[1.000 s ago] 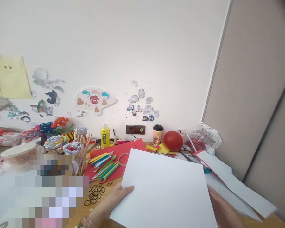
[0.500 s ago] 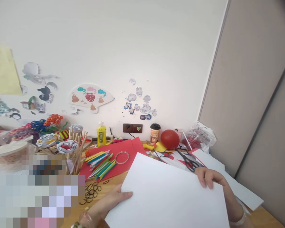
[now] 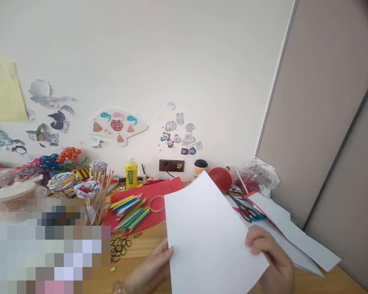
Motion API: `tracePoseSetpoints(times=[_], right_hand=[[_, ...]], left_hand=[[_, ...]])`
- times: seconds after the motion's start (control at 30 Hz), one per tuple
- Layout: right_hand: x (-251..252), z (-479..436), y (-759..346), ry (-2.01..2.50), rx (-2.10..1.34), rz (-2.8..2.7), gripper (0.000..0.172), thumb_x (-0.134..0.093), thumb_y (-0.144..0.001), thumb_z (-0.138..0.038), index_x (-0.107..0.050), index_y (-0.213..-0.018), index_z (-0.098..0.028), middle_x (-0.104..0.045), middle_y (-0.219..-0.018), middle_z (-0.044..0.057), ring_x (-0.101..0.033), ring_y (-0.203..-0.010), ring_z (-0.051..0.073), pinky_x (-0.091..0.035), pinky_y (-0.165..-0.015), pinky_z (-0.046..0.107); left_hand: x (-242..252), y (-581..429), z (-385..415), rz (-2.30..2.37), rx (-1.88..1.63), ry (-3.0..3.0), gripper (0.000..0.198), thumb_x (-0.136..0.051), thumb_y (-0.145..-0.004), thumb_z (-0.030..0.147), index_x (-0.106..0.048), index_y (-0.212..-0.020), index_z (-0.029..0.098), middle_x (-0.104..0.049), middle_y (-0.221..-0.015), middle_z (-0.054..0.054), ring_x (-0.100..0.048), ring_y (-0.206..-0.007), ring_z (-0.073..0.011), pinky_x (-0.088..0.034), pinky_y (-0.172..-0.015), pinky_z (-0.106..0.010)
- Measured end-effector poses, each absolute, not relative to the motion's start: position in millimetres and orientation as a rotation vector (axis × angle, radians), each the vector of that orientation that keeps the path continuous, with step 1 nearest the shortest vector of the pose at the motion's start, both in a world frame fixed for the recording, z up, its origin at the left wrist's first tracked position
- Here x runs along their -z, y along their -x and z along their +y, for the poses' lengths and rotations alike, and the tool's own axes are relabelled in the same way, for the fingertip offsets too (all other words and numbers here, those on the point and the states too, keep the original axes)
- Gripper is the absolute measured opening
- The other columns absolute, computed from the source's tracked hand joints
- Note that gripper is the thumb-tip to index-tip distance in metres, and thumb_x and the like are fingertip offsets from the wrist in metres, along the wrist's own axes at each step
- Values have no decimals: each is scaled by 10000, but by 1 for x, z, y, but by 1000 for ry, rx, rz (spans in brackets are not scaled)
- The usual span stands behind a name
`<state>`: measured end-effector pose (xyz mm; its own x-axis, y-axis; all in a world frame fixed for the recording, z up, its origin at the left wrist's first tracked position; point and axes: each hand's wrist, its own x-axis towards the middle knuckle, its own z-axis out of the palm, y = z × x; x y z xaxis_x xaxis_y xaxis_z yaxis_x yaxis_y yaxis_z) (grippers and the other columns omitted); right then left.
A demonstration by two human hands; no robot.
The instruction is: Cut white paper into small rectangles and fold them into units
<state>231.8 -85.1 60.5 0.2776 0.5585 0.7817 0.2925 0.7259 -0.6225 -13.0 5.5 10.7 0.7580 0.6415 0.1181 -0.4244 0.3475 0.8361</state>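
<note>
A blank white sheet of paper is held up above the wooden table between my hands. My left hand grips its left edge, thumb on the near face and the other fingers hidden behind. On the right edge, my right hand is closed with its fingertips curled over the front. The sheet's far edge curves, and one corner rises in front of a paper cup with a black lid. Just beyond my right hand lie black-handled scissors.
Folded coloured paper strips and a ring lie on red paper. Black rubber bands are scattered at left. A yellow bottle, a red balloon and sticks stand at the back; white sheets lie right.
The paper has turned and its far corner has risen, now covering part of the cup. My right hand has moved down along its right edge. Another white sheet shows on the table at right.
</note>
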Motion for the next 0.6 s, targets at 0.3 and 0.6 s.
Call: tracePoseSetpoints(times=[0.3,0.6], right_hand=[[-48,-105,-213,879,120,-1923,249,-420,-677,17,-487,-661,-222,-546,-561,-2,-448,-576,157,-366,-507,264],[-41,-68,-186,1465,-185,-1957,199,-370,-515,-7,-439,-538,-192,-498,-550,-4,-483,-643,159,-335,-535,238]], left_hand=[[13,-4,4,452,-605,-1190,462,-545,-765,253,-461,-1207,148,-598,-1140,-99,-578,-970,-247,-418,-861,-392],[11,-24,-10,914,-593,-2051,402,-389,-668,106,-559,-1027,168,-607,-1011,-46,-520,-959,-207,-377,-871,-324]])
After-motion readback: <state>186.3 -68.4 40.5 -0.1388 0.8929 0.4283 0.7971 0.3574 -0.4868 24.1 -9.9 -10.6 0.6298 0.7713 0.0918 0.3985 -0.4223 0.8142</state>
